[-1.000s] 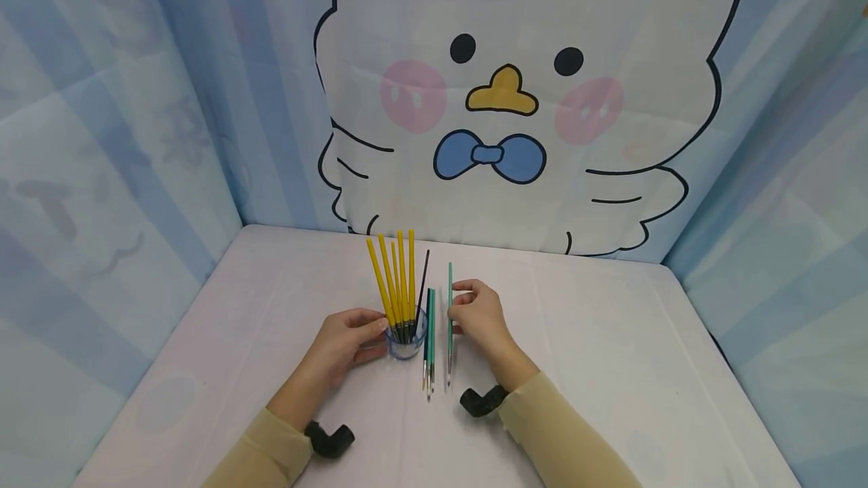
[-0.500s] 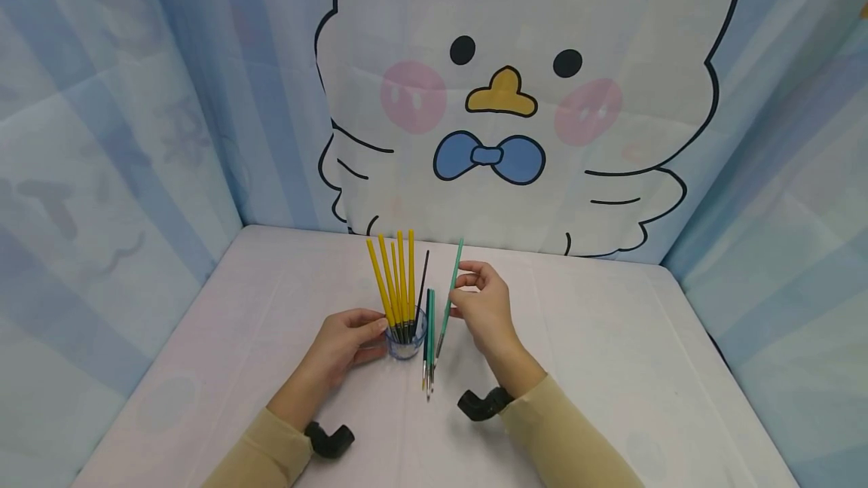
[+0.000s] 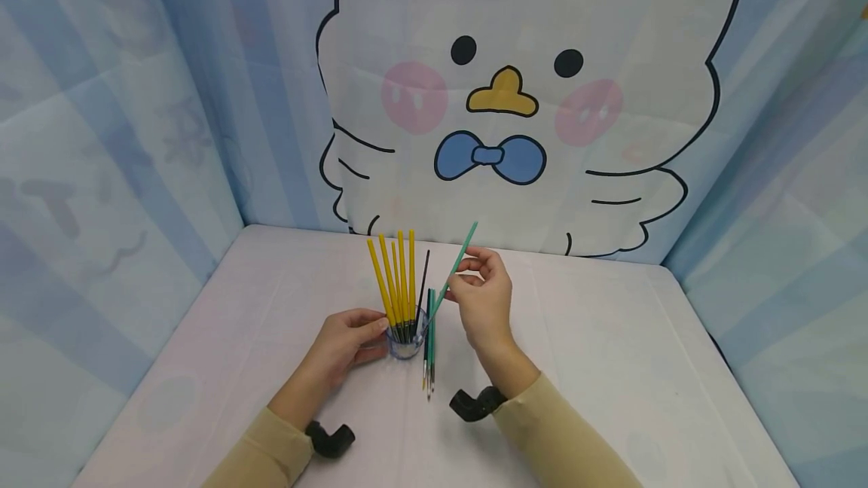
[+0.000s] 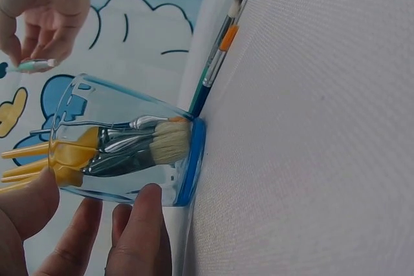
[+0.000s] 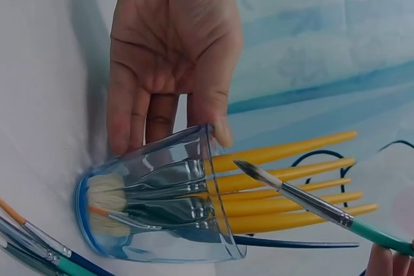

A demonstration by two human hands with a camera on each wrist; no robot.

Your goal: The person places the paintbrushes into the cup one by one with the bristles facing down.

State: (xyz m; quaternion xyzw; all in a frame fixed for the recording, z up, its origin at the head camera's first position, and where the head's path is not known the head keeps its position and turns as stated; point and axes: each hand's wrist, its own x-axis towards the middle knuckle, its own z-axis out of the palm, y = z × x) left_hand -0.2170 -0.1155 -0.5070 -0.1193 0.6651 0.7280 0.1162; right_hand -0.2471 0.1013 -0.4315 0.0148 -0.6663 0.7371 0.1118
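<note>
My left hand (image 3: 354, 337) grips the side of a clear, blue-tinted cup (image 3: 404, 352), its thumb at the rim in the right wrist view. Inside the cup, several yellow-handled paintbrushes (image 3: 401, 277) and one thin dark paintbrush (image 3: 423, 285) stand bristles down. My right hand (image 3: 487, 296) pinches a green paintbrush (image 3: 463, 251) by its handle, tilted with the bristles down and to the left. In the right wrist view, that green paintbrush's bristles (image 5: 255, 172) appear close to the cup's mouth; whether they are past the rim I cannot tell.
Several more paintbrushes (image 3: 429, 352), green and dark blue, lie on the white tablecloth (image 3: 576, 367) just right of the cup. Black wrist mounts (image 3: 330, 440) sit at both wrists. A curtain with a cartoon bird (image 3: 505, 96) hangs behind the table.
My right hand has raised the green paintbrush, tilting its handle to the right and bringing its bristle end left across to the cup. The left hand and cup have stayed put.
</note>
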